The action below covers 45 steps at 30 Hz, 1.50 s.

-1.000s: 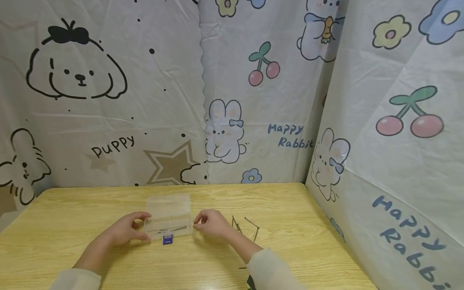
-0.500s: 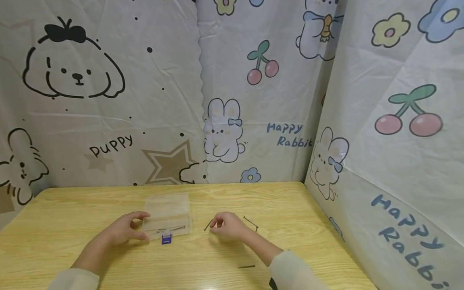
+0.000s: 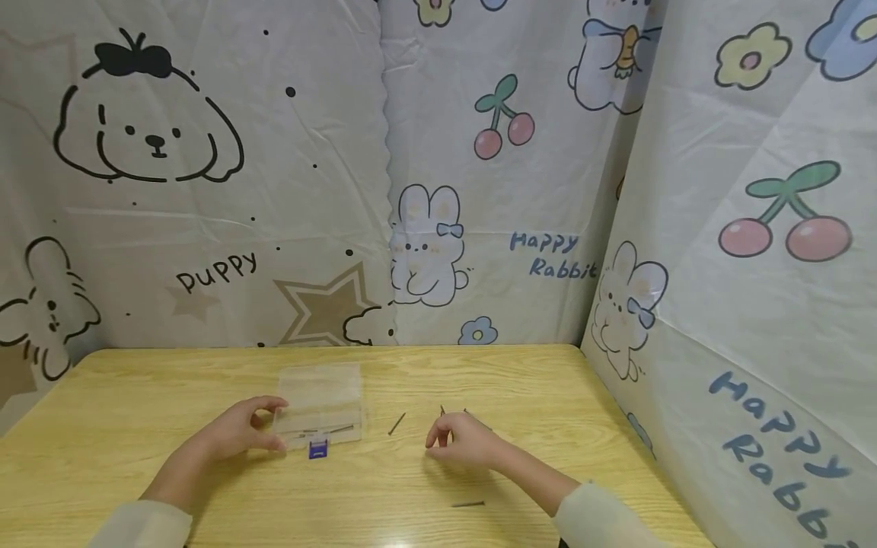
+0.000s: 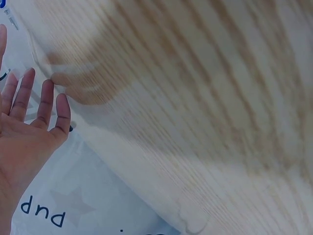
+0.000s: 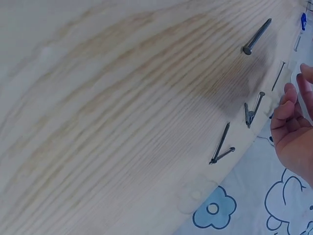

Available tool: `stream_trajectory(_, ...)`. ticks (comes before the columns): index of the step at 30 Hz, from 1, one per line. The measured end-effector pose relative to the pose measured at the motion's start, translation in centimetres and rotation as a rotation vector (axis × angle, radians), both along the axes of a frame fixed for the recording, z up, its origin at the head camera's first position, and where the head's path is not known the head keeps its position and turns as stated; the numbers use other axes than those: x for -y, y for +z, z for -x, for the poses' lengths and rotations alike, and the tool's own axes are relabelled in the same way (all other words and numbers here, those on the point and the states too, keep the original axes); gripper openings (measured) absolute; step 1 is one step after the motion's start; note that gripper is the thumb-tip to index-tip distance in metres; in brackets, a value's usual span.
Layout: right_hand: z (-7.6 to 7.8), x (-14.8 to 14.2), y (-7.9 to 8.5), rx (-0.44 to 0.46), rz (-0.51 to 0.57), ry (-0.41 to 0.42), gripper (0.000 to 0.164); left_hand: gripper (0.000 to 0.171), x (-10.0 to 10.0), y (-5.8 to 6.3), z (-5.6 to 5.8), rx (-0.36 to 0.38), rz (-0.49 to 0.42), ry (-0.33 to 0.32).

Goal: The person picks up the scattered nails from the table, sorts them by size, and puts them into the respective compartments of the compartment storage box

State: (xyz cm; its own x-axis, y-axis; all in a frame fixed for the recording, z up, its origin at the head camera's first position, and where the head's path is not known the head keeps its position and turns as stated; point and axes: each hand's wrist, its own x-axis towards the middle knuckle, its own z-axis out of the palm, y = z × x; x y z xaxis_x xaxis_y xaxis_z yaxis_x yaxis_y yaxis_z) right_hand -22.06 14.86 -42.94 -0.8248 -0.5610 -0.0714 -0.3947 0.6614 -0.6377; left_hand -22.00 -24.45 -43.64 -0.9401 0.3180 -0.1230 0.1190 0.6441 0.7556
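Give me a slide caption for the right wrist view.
Nails scattered on a wood-grain tabletop, a right hand nearby.

Yellow table [image 3: 274,495] bears clear box [image 3: 319,384]; nails [image 5: 258,35] lie scattered.

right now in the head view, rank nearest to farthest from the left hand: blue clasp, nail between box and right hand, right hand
1. Blue clasp: front of the clear box.
2. Nail: right of the box.
3. Right hand: farther right, past that nail.
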Motion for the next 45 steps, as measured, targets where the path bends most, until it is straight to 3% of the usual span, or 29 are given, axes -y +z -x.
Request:
stream_trajectory(6, -0.7, -1.4, 0.3, -0.012, -0.008, 0.077, 0.004, 0.080, 0.1, -0.1, 0.1, 0.004, -0.013, -0.003)
stream_trajectory(15, -2.3, -4.3, -0.1, 0.047, -0.054, 0.125, 0.009, 0.079, -0.1, 0.2, -0.1, 0.003, -0.007, 0.000)
stream_trajectory(19, -2.7, -5.2, -0.1, 0.033, -0.090, 0.146, 0.009, 0.079, -0.2, 0.3, -0.1, -0.001, 0.007, 0.005)
stream_trajectory(31, -3.9, -6.6, 0.0, 0.028, -0.137, 0.170, 0.009, 0.080, -0.1, -0.1, 0.2, -0.004, 0.028, 0.003)
stream_trajectory(45, -4.1, -7.4, -0.5, 0.069, -0.143, 0.111, 0.006, 0.079, 0.0, -0.2, 0.4, 0.006, 0.012, -0.012)
